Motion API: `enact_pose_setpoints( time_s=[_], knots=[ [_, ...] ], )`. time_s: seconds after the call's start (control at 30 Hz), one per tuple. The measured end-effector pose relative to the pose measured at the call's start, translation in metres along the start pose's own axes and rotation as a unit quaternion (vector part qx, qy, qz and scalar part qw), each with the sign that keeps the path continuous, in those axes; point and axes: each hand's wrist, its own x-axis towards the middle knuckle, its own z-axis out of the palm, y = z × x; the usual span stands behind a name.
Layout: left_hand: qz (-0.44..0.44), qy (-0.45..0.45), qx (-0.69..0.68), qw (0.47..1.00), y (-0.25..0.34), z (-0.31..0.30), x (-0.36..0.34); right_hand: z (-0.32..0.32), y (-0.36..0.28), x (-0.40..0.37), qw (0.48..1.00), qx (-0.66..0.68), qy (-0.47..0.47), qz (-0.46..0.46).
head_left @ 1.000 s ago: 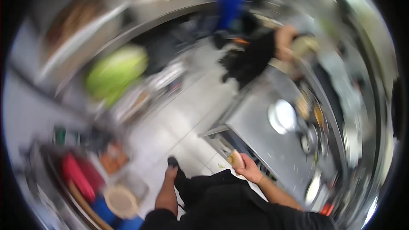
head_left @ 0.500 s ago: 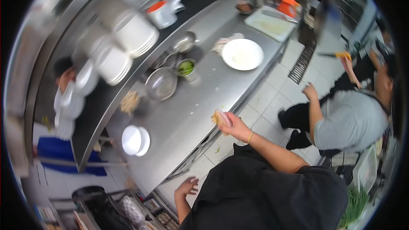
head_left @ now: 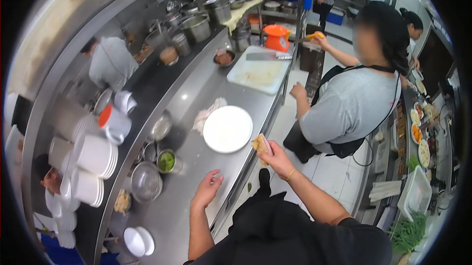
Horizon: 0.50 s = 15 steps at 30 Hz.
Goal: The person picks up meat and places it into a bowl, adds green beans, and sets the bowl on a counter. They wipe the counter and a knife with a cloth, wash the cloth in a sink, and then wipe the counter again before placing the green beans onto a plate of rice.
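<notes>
My right hand (head_left: 274,159) grips a tan, crumbly-looking piece with a pale pink layer (head_left: 262,147), at the counter's front edge; I cannot make out its exact kind. Just left of it, a white plate (head_left: 227,135) with a pale surface lies on the steel counter (head_left: 196,162). My left hand (head_left: 208,188) is over the counter in front of the plate, fingers apart and holding nothing. A crumpled cloth (head_left: 209,112) lies against the plate's far left side. A metal container of green pieces (head_left: 167,162) stands left of my left hand.
A metal bowl (head_left: 146,181) and small white bowls (head_left: 139,241) line the counter's left side. A cutting board (head_left: 258,73) with a knife (head_left: 268,56) and an orange scale (head_left: 277,37) are at the far end. A co-worker in grey (head_left: 351,103) stands close on the right, holding a yellow-handled tool (head_left: 316,35).
My view has swung right and up the counter. My left hand has come from beside the counter to over it. The pink-layered piece stays in my right hand, now closer to the plate.
</notes>
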Motion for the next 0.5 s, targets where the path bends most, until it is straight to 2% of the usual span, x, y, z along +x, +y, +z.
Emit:
enact_pose_setpoints(
  time_s=[0.17, 0.2, 0.27, 0.33, 0.4, 0.47, 0.5],
  knots=[
    [0.05, 0.004, -0.085, 0.995, 0.077, 0.0, 0.104, -0.02, -0.08, 0.142, 0.996, 0.009, 0.015, -0.091],
    [0.07, 0.01, -0.095, 0.993, 0.089, 0.001, 0.133, -0.024, -0.09, 0.178, 0.99, 0.0, 0.032, -0.134],
    [0.088, 0.025, -0.114, 0.989, 0.103, 0.003, 0.177, -0.04, -0.129, 0.237, 0.989, -0.042, 0.037, -0.138],
    [0.107, 0.017, -0.12, 0.987, 0.133, 0.004, 0.202, -0.058, -0.17, 0.307, 0.978, -0.009, 0.063, -0.197],
    [0.117, 0.002, -0.11, 0.987, 0.165, 0.006, 0.219, -0.084, -0.223, 0.38, 0.949, -0.078, 0.14, -0.273],
    [0.14, -0.007, -0.086, 0.986, 0.186, 0.009, 0.227, -0.109, -0.283, 0.452, 0.929, -0.106, 0.186, -0.303],
    [0.152, -0.009, -0.076, 0.985, 0.194, 0.009, 0.228, -0.127, -0.309, 0.506, 0.936, -0.111, 0.165, -0.291]
  ],
)
